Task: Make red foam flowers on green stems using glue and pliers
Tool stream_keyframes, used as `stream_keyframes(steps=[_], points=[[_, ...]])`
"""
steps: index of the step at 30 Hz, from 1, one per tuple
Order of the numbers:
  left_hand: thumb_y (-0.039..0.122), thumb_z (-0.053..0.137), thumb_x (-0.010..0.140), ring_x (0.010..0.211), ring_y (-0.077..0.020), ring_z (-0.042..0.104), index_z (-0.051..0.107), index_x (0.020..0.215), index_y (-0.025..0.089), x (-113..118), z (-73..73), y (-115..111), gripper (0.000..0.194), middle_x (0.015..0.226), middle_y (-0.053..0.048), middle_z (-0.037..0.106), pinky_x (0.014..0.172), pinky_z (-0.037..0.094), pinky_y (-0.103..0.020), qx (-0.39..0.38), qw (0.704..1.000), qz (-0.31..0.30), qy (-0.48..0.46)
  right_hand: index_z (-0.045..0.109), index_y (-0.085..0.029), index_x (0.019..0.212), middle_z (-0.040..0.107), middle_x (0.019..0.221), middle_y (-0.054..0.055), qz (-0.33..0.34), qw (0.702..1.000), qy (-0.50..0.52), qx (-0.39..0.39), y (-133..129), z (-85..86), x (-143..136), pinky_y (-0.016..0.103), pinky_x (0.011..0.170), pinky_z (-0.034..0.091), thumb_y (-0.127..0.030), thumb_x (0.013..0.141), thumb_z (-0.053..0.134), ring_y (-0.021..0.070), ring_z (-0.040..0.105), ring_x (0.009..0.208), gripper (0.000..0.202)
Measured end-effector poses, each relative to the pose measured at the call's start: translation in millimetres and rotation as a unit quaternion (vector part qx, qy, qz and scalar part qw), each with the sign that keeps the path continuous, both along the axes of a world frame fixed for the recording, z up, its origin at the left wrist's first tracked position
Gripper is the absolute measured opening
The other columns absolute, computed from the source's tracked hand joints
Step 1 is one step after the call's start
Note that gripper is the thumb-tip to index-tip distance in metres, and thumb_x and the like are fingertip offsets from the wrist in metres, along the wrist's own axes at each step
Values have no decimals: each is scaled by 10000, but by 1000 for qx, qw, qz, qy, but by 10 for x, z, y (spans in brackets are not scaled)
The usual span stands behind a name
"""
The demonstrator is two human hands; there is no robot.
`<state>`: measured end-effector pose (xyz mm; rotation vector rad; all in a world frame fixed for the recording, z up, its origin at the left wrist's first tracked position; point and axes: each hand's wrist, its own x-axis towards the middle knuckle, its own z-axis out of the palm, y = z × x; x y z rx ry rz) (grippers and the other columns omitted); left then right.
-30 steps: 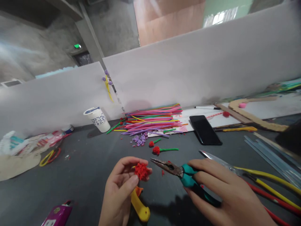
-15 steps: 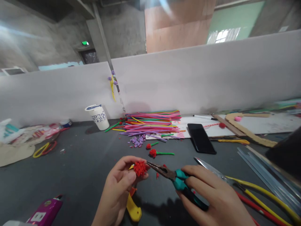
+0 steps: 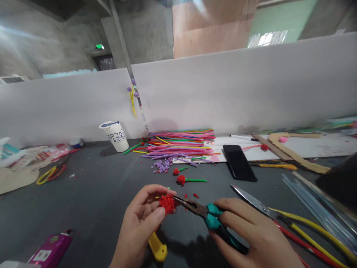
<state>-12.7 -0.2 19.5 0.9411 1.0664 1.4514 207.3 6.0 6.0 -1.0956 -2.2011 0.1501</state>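
Observation:
Between the thumb and fingers of my left hand (image 3: 143, 219) is a red flower head (image 3: 166, 204) made of short fuzzy pieces. My right hand (image 3: 248, 227) is wrapped round the teal handles of needle-nose pliers (image 3: 196, 207). The tips of the pliers touch the upper right side of the flower head. Below my left hand lies a yellow-handled tool (image 3: 158, 248), its upper part hidden by the hand. Small red scraps (image 3: 195, 195) lie on the table just beyond the pliers. Two red flowers with green stems, one a longer-stemmed flower (image 3: 182, 180), lie farther back.
A bundle of coloured pipe cleaners (image 3: 181, 143) lies at the back beside purple bits (image 3: 162, 166). A white cup (image 3: 115, 137) stands left of it. To the right are a black phone (image 3: 239, 162) and large scissors (image 3: 256, 204). A purple glue gun-like object (image 3: 51, 249) lies front left.
The flower head has turned a little in my left hand and sits slightly lower. The plier tips have followed it and stay against its upper right side. The view has shifted slightly.

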Motion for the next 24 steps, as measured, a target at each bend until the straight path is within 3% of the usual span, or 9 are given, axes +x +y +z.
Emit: stream_keyframes(steps=[24], points=[[310, 755, 767, 752, -168, 696, 761, 893, 229, -71, -5, 16, 150, 887, -45, 790, 657, 538, -212, 13, 997, -19, 68, 644, -241, 856, 691, 959, 31, 13, 1000, -22, 8, -57, -35, 26, 273, 739, 529, -160, 858, 566, 177, 642, 839, 112]])
